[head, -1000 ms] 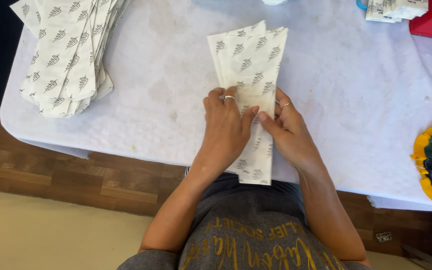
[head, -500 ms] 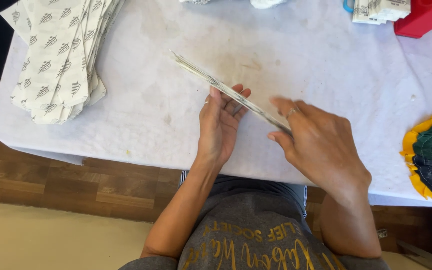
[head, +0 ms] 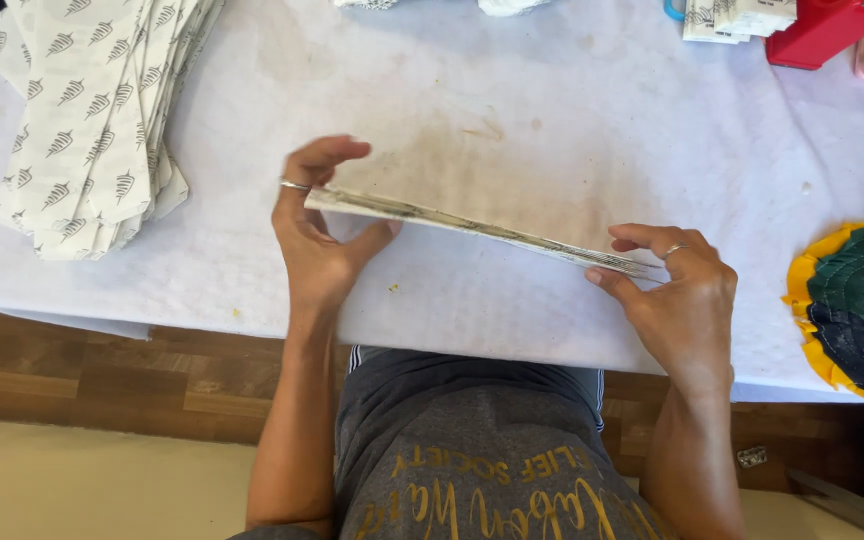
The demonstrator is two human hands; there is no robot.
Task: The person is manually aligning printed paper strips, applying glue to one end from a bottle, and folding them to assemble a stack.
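Paper bags, a thin floppy stack held edge-on over the surface: left hand and right hand pinch opposite ends, looks light, bendy.

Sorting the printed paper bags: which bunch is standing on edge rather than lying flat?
The bunch held between the left hand and right hand, seen edge-on. The pile at the table's left corner lies flat.

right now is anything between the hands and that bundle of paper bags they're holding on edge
Nothing visible does. The left hand grips one end of the bundle of paper bags and the right hand pinches the other end, both in direct contact. The white table cover below the bundle is bare.
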